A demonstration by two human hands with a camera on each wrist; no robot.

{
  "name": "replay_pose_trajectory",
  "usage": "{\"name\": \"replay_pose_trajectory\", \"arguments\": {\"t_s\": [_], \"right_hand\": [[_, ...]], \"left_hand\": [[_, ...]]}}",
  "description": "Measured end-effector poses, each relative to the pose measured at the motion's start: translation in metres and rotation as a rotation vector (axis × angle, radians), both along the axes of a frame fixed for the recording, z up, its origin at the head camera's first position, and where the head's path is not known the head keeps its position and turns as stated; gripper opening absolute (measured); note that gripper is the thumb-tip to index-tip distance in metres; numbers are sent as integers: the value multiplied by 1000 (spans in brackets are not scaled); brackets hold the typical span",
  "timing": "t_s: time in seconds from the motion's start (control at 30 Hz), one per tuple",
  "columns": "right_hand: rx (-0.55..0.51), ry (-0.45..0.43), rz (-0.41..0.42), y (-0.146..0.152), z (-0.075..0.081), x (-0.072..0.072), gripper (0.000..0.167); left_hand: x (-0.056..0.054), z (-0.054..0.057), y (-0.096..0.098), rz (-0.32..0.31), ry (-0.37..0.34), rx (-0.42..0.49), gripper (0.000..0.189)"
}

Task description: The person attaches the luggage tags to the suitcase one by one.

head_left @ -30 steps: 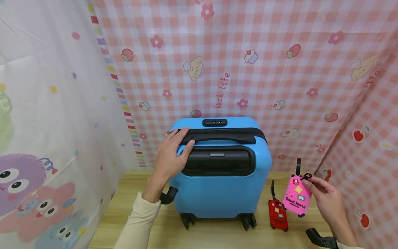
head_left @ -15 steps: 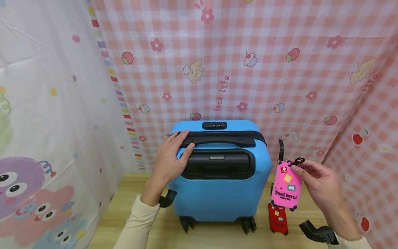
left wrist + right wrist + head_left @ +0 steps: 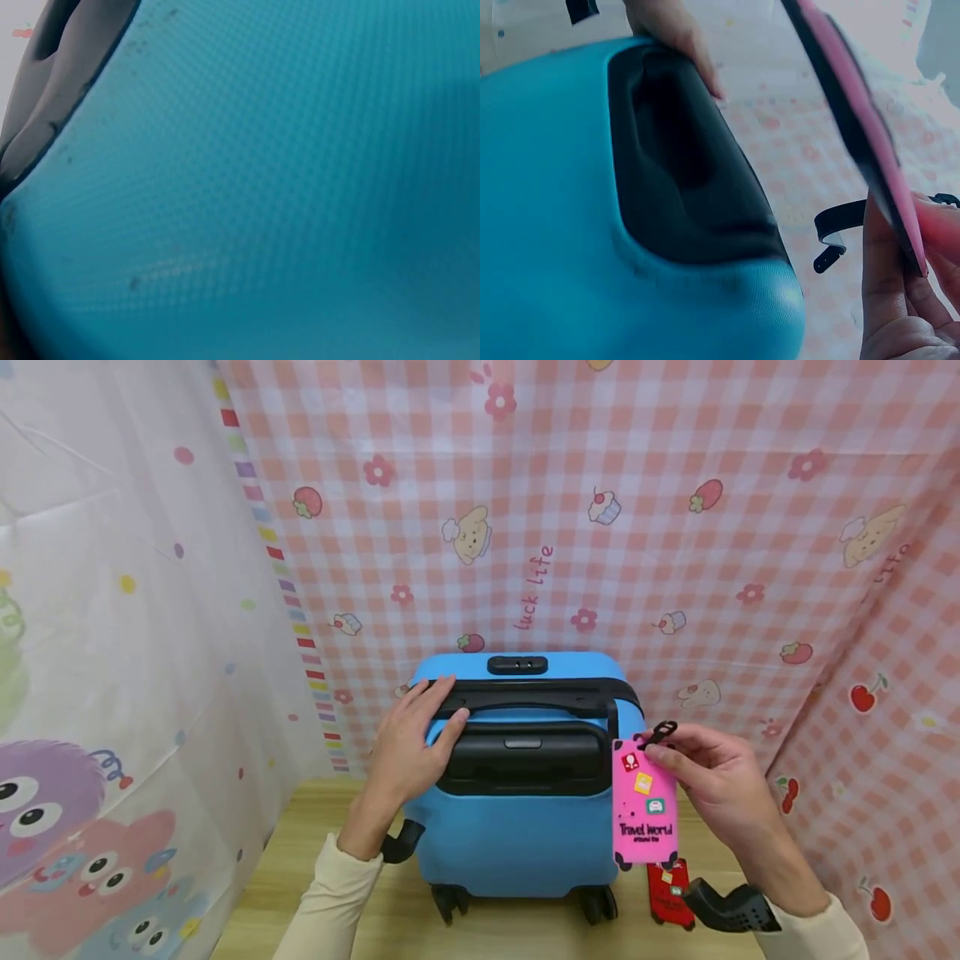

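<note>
A blue suitcase (image 3: 517,843) stands upright, a black carry handle (image 3: 525,697) on its top. My left hand (image 3: 408,747) rests on its top left corner, fingers lying fairly straight over the black handle end. In the left wrist view only the suitcase's blue shell (image 3: 262,165) and some black trim show. Between thumb and fingers my right hand (image 3: 716,777) pinches the top corner of a pink luggage tag (image 3: 632,814), held in front of the suitcase's right edge. The tag is edge-on in the right wrist view, where its loose black strap (image 3: 841,216) sticks out beside the fingers.
A red luggage tag (image 3: 667,902) lies on the wood-patterned floor (image 3: 300,868) right of the suitcase, partly hidden behind the pink one. Behind hangs a pink checked cloth (image 3: 637,560). A white printed cloth (image 3: 150,635) hangs at the left.
My right hand has carried the pink luggage tag leftward and slightly up, from above the red tag to the suitcase's right edge. The left hand stays in place on the suitcase.
</note>
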State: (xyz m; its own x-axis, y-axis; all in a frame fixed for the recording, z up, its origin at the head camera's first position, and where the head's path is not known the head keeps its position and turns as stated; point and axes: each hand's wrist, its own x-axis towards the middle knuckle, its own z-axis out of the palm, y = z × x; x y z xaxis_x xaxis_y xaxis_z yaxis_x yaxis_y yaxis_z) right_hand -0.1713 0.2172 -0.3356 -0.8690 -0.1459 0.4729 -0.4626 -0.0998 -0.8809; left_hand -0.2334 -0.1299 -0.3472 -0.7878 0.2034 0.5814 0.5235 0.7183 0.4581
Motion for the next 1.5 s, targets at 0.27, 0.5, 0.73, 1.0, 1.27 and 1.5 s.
{"name": "replay_pose_trajectory", "arguments": {"t_s": [0.27, 0.5, 0.73, 1.0, 1.27, 1.5], "right_hand": [[106, -56, 43, -26, 7, -3, 15], [230, -159, 63, -49, 12, -7, 12], [275, -198, 97, -67, 14, -10, 17], [288, -190, 139, -82, 14, -16, 18], [312, -221, 113, -94, 19, -19, 18], [308, -204, 115, -103, 25, -22, 19]], "left_hand": [[-1, 0, 0, 0, -1, -5, 55], [0, 0, 0, 0, -11, -5, 55], [1, 1, 0, 6, -14, 0, 55], [3, 2, 1, 23, -37, -14, 56], [3, 2, 1, 21, -22, -9, 56], [3, 3, 0, 13, -48, -6, 55]]}}
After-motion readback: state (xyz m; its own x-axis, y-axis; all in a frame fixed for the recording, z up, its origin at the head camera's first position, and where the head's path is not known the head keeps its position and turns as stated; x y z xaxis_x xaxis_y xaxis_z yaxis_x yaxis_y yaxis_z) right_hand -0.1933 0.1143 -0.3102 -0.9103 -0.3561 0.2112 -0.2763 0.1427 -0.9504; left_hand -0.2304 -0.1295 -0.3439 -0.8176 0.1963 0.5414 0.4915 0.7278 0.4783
